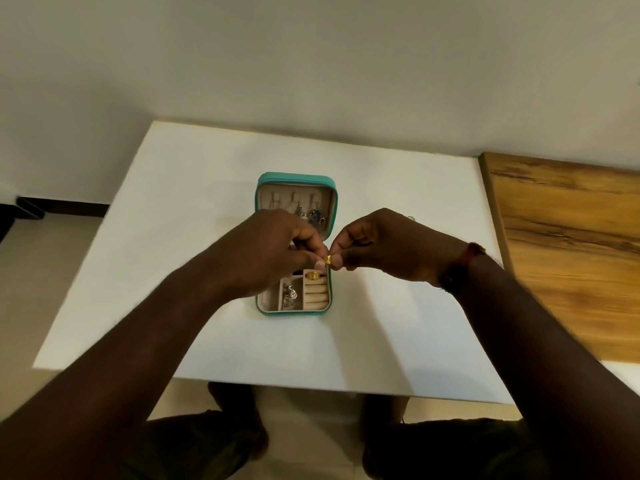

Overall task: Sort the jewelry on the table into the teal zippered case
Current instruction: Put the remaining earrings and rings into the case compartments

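Note:
The teal zippered case (330, 292) lies open in the middle of the white table (173, 237). Its raised lid (294, 180) holds hanging necklaces and a blue pendant (316, 215). In the bottom half, a gold ring (312, 275) sits in the beige ring rolls and silver pieces (290, 295) fill a small compartment. A gold patterned ring (327, 260) is pinched between the fingertips of my left hand (273, 252) and my right hand (384, 247), just above the ring rolls. My left hand hides the case's middle.
A wooden board (568, 251) borders the table on the right. A small item (410, 218) peeks out behind my right hand. My right wrist wears a dark red band (464, 263). My knees show below the table's front edge.

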